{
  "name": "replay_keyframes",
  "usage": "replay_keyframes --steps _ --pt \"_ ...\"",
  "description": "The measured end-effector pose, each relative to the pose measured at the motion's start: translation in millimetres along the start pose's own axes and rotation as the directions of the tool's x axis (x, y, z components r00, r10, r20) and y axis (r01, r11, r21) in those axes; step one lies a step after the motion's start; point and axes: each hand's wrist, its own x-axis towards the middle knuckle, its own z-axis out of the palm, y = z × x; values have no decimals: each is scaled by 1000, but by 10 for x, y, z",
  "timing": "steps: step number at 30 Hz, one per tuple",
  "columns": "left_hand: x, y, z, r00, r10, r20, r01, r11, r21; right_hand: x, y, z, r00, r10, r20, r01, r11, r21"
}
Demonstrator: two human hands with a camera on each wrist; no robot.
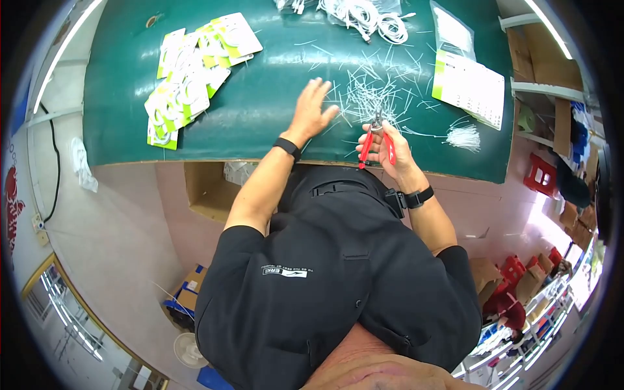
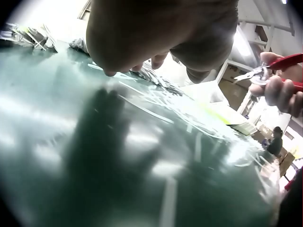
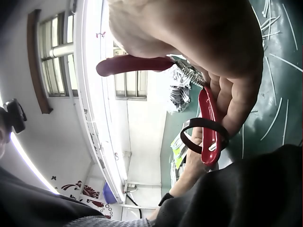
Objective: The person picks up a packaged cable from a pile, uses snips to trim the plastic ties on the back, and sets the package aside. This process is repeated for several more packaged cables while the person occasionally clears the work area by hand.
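The right hand (image 1: 393, 153) holds red-handled pliers (image 1: 367, 151), their metal tips over a loose pile of thin white strips (image 1: 374, 97). In the right wrist view the pliers' red handles (image 3: 208, 127) stand spread apart, fingers curled by one of them. Left of the pile, the left hand (image 1: 311, 112) reaches over the green table with its fingers extended and nothing visible in them. The left wrist view shows that hand (image 2: 161, 33) just above the tabletop, with scattered strips (image 2: 147, 109) below and beyond it, and the pliers (image 2: 258, 75) at the right.
Green-and-white packages with white cables (image 1: 179, 97) lie in a heap at the table's left. Coiled white cables (image 1: 364, 19) sit at the far edge. At the right are a stack of white cards (image 1: 471, 88), a clear bag (image 1: 452, 29) and a bundle of strips (image 1: 463, 138).
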Motion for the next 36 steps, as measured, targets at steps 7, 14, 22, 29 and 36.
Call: replay_keyframes --steps 7,14,22,29,36 --pt "984 -660 -227 996 -44 -72 69 916 394 -70 12 1 995 -42 -93 44 999 26" --pt "782 -285 -97 989 79 128 -117 939 323 21 -36 -87 991 -76 -114 84 995 59" --pt "1426 -1095 -847 983 -87 -162 168 783 599 79 -8 -60 991 -62 -121 72 994 78" --pt "1351 -990 -845 982 -189 -28 138 602 787 160 -130 -48 985 -90 -148 106 989 100" --pt "975 -678 -604 994 -106 5 82 795 601 264 -147 -41 991 -57 -122 69 993 93"
